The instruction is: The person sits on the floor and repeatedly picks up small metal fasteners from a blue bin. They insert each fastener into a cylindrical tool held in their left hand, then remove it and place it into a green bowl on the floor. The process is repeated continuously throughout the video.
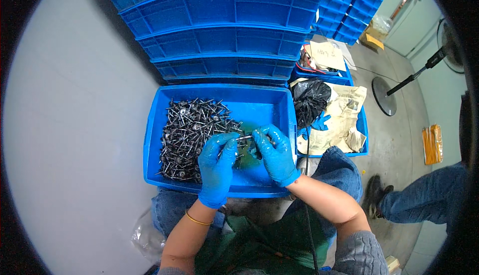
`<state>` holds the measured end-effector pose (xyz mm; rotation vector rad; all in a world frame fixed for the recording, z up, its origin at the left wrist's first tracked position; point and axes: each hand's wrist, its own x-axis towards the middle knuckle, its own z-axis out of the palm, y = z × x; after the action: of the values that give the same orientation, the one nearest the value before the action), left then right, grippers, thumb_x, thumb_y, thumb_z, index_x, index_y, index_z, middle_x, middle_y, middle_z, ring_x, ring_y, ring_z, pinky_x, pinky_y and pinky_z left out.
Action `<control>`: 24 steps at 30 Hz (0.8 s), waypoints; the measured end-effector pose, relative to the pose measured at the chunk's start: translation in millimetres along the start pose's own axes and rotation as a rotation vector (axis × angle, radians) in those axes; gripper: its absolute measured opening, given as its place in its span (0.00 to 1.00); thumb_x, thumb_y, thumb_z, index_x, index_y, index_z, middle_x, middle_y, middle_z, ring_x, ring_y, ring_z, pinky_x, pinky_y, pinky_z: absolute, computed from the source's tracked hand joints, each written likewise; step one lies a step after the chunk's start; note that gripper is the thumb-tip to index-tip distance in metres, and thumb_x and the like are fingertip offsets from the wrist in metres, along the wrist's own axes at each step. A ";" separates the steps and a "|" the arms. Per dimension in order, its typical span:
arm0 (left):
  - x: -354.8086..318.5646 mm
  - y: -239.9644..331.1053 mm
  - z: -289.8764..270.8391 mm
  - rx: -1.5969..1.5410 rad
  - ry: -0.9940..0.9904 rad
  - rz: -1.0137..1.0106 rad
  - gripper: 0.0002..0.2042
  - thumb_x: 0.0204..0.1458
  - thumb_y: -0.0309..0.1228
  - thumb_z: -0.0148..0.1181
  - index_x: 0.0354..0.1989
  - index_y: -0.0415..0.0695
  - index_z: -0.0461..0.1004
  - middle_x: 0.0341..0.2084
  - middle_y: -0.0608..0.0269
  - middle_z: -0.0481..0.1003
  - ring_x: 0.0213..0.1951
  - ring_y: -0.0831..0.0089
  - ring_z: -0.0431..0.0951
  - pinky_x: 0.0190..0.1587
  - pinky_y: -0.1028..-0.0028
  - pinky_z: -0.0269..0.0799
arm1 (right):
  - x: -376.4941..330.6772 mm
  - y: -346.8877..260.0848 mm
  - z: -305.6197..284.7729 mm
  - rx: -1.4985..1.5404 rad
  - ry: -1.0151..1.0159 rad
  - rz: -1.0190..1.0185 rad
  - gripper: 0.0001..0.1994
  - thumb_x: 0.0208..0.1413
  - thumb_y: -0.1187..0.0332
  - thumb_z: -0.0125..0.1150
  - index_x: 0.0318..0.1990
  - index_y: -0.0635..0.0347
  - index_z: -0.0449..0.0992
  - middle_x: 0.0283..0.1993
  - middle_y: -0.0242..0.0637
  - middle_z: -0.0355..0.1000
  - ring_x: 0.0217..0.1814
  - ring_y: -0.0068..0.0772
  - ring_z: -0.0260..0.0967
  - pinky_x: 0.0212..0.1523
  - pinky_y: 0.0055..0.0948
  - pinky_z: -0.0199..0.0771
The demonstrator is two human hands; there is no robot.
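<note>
The gloved left hand (216,164) and gloved right hand (276,156) meet above a blue tray (259,110), each with its fingertips pinched on a small metal pin (244,137); the grip is closed on it from both ends. The pin's long axis runs nearly left to right, its right end slightly farther from the person, and it lies roughly level in the view. Which end is the head cannot be told, as fingers cover both. Below, a heap of dark pins (187,135) points every way.
</note>
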<state>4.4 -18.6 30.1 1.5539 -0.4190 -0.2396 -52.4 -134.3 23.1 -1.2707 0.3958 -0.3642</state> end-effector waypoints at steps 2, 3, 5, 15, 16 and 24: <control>-2.3 -2.8 4.1 -0.545 -0.032 -0.404 0.05 0.49 0.24 0.46 0.32 0.41 0.69 0.22 0.67 0.66 0.21 0.84 0.63 0.20 0.84 0.59 | -0.9 4.7 4.1 -0.049 0.033 -0.220 0.08 0.46 0.68 0.56 0.32 0.61 0.67 0.25 0.30 0.66 0.26 0.20 0.63 0.29 0.19 0.65; -2.7 -9.0 8.1 -0.556 -0.056 -0.409 0.06 0.51 0.25 0.43 0.34 0.41 0.67 0.21 0.68 0.66 0.18 0.87 0.59 0.18 0.87 0.54 | 0.3 3.5 6.4 -0.078 0.008 -0.233 0.09 0.45 0.69 0.57 0.33 0.61 0.68 0.27 0.31 0.66 0.29 0.20 0.63 0.31 0.19 0.65; -6.9 -11.3 12.5 -0.691 -0.059 -0.452 0.06 0.51 0.25 0.43 0.35 0.41 0.67 0.21 0.68 0.66 0.18 0.86 0.60 0.18 0.86 0.54 | 2.5 -2.0 10.1 -0.140 -0.038 -0.256 0.11 0.42 0.70 0.59 0.35 0.62 0.68 0.31 0.32 0.67 0.33 0.20 0.64 0.35 0.21 0.66; -11.5 -22.0 -2.0 -0.792 -0.294 -0.565 0.12 0.49 0.24 0.44 0.44 0.43 0.62 0.31 0.69 0.64 0.30 0.82 0.64 0.32 0.85 0.64 | 7.3 -24.2 -5.5 -0.112 -0.441 0.015 0.13 0.46 0.74 0.55 0.42 0.64 0.67 0.34 0.34 0.69 0.32 0.19 0.67 0.31 0.17 0.69; -11.7 -21.5 -1.6 -0.822 -0.296 -0.614 0.12 0.49 0.24 0.43 0.44 0.43 0.62 0.31 0.69 0.64 0.30 0.83 0.64 0.32 0.85 0.64 | 8.0 -26.0 -7.0 -0.102 -0.462 0.032 0.13 0.46 0.73 0.54 0.42 0.64 0.67 0.33 0.34 0.69 0.31 0.19 0.66 0.30 0.17 0.68; -4.4 -21.4 0.6 -1.231 -0.385 -0.746 0.08 0.52 0.31 0.39 0.34 0.43 0.64 0.20 0.69 0.63 0.20 0.83 0.61 0.19 0.85 0.57 | 12.1 -23.9 -15.6 -0.031 -0.431 0.171 0.10 0.49 0.69 0.51 0.38 0.62 0.70 0.25 0.30 0.68 0.21 0.14 0.61 0.19 0.13 0.59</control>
<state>2.5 -17.7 8.3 0.3616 0.0800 -1.1438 -50.3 -159.3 41.3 -1.2954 0.1398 0.0642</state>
